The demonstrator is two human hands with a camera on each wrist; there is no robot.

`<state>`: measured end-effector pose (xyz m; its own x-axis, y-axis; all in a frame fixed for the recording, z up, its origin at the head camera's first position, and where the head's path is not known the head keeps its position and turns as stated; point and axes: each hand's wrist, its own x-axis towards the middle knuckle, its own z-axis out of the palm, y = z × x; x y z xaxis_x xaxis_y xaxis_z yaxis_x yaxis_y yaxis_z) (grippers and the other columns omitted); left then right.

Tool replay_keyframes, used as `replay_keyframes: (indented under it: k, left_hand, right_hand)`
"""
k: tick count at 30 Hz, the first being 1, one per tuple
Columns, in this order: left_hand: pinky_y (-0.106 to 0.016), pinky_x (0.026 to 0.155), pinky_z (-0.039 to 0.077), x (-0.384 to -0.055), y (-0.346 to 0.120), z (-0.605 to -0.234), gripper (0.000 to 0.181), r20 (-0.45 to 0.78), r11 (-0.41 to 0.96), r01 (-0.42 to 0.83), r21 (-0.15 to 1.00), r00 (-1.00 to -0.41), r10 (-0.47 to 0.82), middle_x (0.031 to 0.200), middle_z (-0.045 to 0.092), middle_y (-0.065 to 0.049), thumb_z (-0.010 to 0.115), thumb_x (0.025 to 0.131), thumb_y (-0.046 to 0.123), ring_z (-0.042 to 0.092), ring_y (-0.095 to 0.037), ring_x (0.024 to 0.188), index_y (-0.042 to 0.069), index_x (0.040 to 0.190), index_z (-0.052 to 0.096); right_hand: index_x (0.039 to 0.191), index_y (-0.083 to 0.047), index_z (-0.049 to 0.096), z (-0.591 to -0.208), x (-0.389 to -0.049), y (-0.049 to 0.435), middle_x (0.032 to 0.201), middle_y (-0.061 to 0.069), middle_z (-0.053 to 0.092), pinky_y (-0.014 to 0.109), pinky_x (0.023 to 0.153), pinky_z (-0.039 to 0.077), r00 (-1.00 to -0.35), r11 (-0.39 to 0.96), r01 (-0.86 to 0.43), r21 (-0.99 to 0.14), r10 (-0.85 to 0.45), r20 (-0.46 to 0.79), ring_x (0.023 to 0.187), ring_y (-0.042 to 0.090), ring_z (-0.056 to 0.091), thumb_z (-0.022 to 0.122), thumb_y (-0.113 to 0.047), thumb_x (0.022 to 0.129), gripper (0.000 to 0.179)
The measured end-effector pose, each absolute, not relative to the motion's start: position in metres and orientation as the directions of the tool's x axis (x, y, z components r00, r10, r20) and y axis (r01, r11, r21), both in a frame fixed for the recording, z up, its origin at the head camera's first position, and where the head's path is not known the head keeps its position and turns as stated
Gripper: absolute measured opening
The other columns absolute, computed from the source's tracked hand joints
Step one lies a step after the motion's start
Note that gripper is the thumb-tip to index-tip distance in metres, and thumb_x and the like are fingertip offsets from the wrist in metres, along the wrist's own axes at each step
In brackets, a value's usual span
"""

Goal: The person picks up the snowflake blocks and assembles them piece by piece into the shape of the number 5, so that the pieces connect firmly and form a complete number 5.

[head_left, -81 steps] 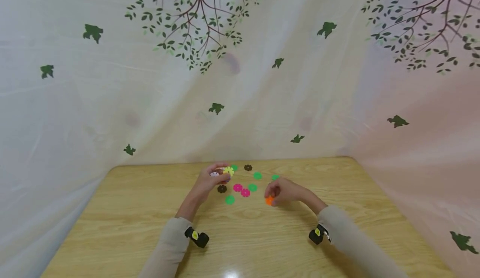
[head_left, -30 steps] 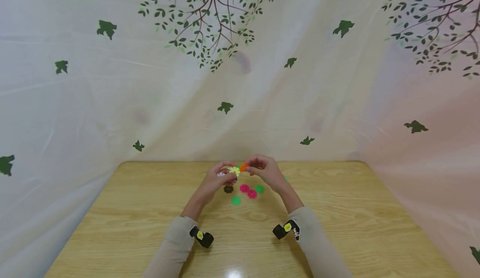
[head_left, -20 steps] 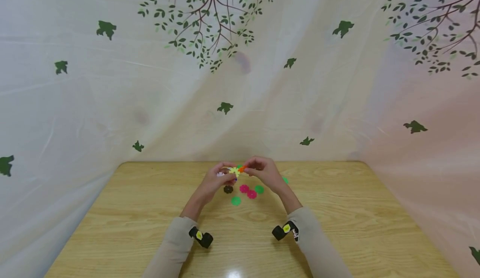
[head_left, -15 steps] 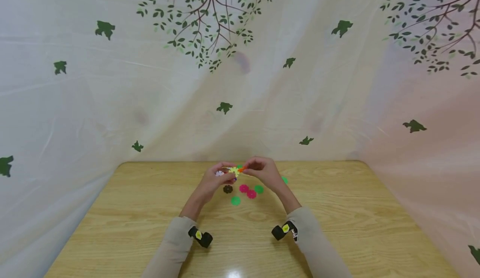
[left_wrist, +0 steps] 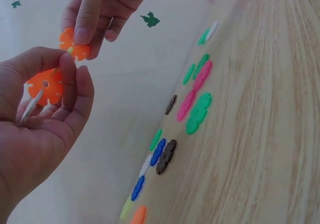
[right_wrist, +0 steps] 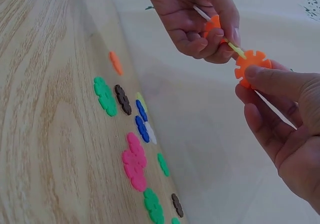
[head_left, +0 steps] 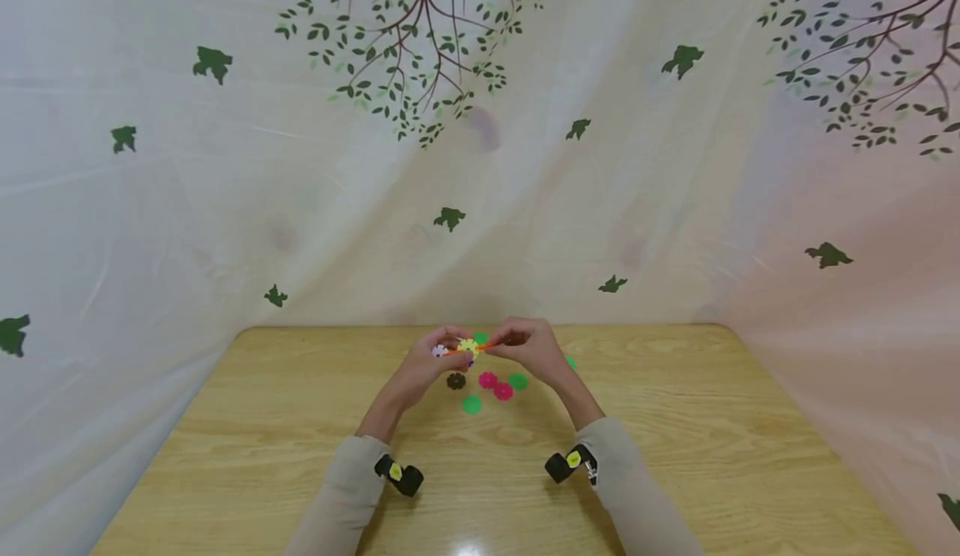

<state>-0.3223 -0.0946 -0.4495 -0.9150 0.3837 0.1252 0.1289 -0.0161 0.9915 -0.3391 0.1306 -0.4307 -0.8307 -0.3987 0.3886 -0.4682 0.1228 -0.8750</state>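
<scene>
In the head view my left hand (head_left: 420, 368) holds a small joined set of notched flower-shaped plastic discs above the table. The set includes a white disc (head_left: 439, 351), a yellow disc (head_left: 468, 346) and an orange disc (left_wrist: 46, 85) between the curled fingers. My right hand (head_left: 531, 349) pinches another orange disc (right_wrist: 248, 66) between thumb and fingers. In the right wrist view this disc meets the edge of the yellow disc, seen edge-on; how deep their notches overlap I cannot tell. Fingers of my left hand partly cover the set.
On the wooden table (head_left: 675, 456) lie two pink discs (head_left: 488, 380), several green discs (head_left: 471, 404) and a brown disc (head_left: 456, 381). The wrist views also show blue discs (left_wrist: 158, 151) and a loose orange disc (right_wrist: 115, 62). A printed cloth (head_left: 525, 247) hangs behind the table.
My right hand has brought the orange disc from the right side of the table up and left to the yellow disc. That disc has since turned edge-on in the head view. My left hand stays nearly still.
</scene>
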Motion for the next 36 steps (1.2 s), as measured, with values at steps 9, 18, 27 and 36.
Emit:
replay_keyframes:
  k: [9,18,27,36]
  left_hand:
    - [-0.052,0.089,0.058,-0.3204,-0.0958,-0.4456,0.033,0.169,0.023,0.195,0.981,-0.897,0.408,0.097,0.063,-0.005,0.069,0.096,0.009,0.068,-0.03,0.09,-0.005,0.125,0.061]
    - [-0.048,0.087,0.06,-0.3212,-0.0962,-0.4477,0.027,0.196,-0.004,0.212,0.977,-0.895,0.401,0.097,0.065,-0.004,0.069,0.096,0.006,0.066,-0.015,0.082,-0.007,0.119,0.064]
    - [-0.043,0.08,0.061,-0.3177,-0.0917,-0.4444,0.026,0.19,0.013,0.211,0.977,-0.904,0.383,0.094,0.065,-0.003,0.07,0.094,0.004,0.065,-0.015,0.078,-0.007,0.117,0.066]
    - [-0.049,0.09,0.059,-0.3187,-0.091,-0.4426,0.029,0.129,0.049,0.16,0.986,-0.914,0.386,0.1,0.066,-0.005,0.069,0.096,0.009,0.069,-0.028,0.093,-0.003,0.122,0.065]
  right_hand:
    - [0.088,0.008,0.076,-0.4278,-0.3378,0.1335,0.088,0.026,0.07,0.029,0.069,0.061,-0.796,0.083,-0.495,-0.865,-0.442,0.414,0.075,0.023,0.071,0.079,-0.001,0.086,0.01]
    - [0.084,0.008,0.077,-0.4277,-0.3375,0.1327,0.084,0.026,0.068,0.026,0.065,0.06,-0.779,0.024,-0.497,-0.867,-0.454,0.433,0.07,0.014,0.068,0.078,0.003,0.086,0.005]
    - [0.087,0.011,0.075,-0.4295,-0.3377,0.133,0.087,0.026,0.07,0.028,0.071,0.063,-0.751,0.04,-0.536,-0.843,-0.48,0.454,0.075,0.012,0.071,0.075,0.006,0.087,0.005]
    - [0.092,0.003,0.076,-0.4274,-0.3409,0.1359,0.091,0.017,0.074,0.027,0.075,0.062,-0.812,0.167,-0.452,-0.876,-0.484,0.327,0.079,0.018,0.073,0.078,-0.004,0.088,0.008]
